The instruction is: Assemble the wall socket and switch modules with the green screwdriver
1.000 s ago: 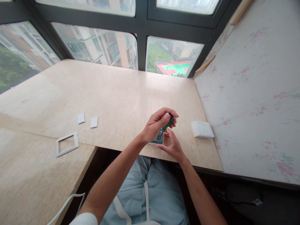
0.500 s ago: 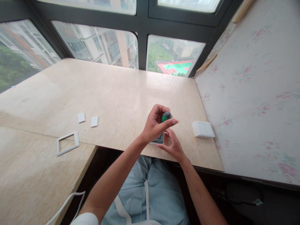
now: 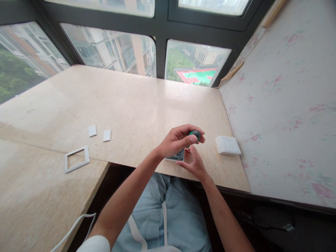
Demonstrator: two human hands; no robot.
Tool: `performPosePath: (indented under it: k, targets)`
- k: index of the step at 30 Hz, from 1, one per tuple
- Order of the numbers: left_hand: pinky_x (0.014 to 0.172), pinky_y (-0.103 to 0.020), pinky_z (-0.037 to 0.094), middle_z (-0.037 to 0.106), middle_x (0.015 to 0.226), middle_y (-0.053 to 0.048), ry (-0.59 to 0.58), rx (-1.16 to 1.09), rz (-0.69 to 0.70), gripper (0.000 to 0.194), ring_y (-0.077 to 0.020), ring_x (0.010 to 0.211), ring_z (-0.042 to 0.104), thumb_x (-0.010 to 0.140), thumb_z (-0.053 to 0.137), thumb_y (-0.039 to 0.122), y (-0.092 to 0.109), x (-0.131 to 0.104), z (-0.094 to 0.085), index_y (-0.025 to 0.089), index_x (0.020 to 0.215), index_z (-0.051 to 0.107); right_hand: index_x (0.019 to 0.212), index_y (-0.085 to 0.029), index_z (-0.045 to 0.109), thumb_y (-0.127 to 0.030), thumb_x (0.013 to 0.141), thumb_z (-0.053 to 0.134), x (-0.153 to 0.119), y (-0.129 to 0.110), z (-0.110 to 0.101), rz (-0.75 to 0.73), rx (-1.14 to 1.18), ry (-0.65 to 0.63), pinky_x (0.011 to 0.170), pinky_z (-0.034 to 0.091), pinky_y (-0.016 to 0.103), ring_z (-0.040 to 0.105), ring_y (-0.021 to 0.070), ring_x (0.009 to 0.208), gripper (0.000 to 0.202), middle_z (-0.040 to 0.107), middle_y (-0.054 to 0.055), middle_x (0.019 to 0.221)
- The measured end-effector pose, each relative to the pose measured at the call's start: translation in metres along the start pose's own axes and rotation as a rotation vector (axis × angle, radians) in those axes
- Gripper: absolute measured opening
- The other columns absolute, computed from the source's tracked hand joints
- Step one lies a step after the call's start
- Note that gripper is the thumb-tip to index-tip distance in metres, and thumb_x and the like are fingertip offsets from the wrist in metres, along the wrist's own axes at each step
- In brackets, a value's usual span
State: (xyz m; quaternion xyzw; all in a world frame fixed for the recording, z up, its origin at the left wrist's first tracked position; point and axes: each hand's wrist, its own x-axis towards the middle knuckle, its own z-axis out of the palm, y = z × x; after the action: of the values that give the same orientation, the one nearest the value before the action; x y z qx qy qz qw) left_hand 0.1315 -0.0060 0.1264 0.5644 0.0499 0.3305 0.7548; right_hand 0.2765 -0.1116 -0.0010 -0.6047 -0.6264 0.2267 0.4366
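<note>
My left hand is closed around the green and dark grey handle of a screwdriver, above the device. The screwdriver's shaft and tip are hidden behind my fingers. Below it, near the front edge of the sill, sits a wall switch body with a dark grey inside and a white rim. My right hand grips the right side of this switch body, thumb at the near edge and fingers behind. My left hand covers much of the switch body's far part.
Two small white switch covers lie to the left, with a white rectangular frame nearer the corner. A white socket box stands by the papered wall on the right. A white cable hangs at lower left. Windows border the stone sill.
My left hand has turned and shifted slightly right, and the screwdriver handle has tilted to the right with it. My right hand has stayed at the switch body.
</note>
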Motion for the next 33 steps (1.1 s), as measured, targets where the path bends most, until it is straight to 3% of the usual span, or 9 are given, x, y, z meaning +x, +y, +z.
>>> performPosePath:
  k: [15, 23, 28, 33]
  targets:
    - [0.079, -0.028, 0.058, 0.075, 0.091, -0.003, 0.245, -0.126, 0.145, 0.035, -0.0161, 0.086, 0.072, 0.071, 0.089, 0.036, -0.008, 0.001, 0.001, 0.020, 0.099, 0.073, 0.146, -0.027, 0.041, -0.049, 0.077, 0.081, -0.001, 0.007, 0.002, -0.039, 0.050, 0.005, 0.106, 0.050, 0.053, 0.055, 0.0322, 0.129, 0.083, 0.052, 0.014, 0.143]
    - [0.076, -0.027, 0.059, 0.073, 0.095, -0.001, 0.428, -0.184, 0.247, 0.037, -0.0153, 0.087, 0.073, 0.076, 0.085, 0.042, 0.011, -0.001, 0.000, 0.022, 0.102, 0.070, 0.148, -0.027, 0.041, -0.052, 0.077, 0.080, 0.000, 0.004, 0.002, -0.036, 0.069, 0.003, 0.107, 0.049, 0.052, 0.055, 0.0317, 0.129, 0.085, 0.050, 0.015, 0.146]
    - [0.075, -0.023, 0.057, 0.070, 0.094, 0.002, 0.634, -0.351, 0.227, 0.026, -0.0110, 0.088, 0.071, 0.085, 0.078, 0.041, 0.023, -0.005, -0.012, 0.022, 0.099, 0.067, 0.147, -0.027, 0.042, -0.053, 0.077, 0.079, -0.001, 0.002, 0.001, -0.009, 0.068, -0.006, 0.108, 0.049, 0.053, 0.055, 0.0319, 0.129, 0.083, 0.051, 0.015, 0.146]
    - [0.073, -0.021, 0.056, 0.069, 0.090, 0.002, 0.723, -0.478, 0.178, 0.024, -0.0094, 0.084, 0.069, 0.085, 0.078, 0.036, 0.015, -0.014, -0.024, 0.019, 0.096, 0.065, 0.150, -0.030, 0.040, -0.046, 0.083, 0.076, -0.003, -0.001, -0.002, -0.038, 0.104, -0.014, 0.109, 0.048, 0.050, 0.042, 0.0309, 0.142, 0.078, 0.044, 0.013, 0.153]
